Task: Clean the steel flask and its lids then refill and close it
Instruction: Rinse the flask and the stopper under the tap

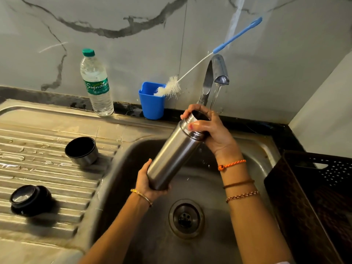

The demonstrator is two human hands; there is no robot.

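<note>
I hold the steel flask (172, 156) tilted over the sink (266, 149), mouth toward one o'clock under the tap (219, 73): my left hand (145, 182) cups its base, my right hand (209, 128) grips its neck.

Flask (172, 155) over sink (253, 149); two lids (82, 150) (30, 197) left on drainboard (57, 180); basket (312, 197) right.

Only readable text: "Signature" in white script on the green label (97, 86) of the plastic water bottle (96, 82), upper left of frame behind my sink. Smaller print on that label too blurred to read.
</note>
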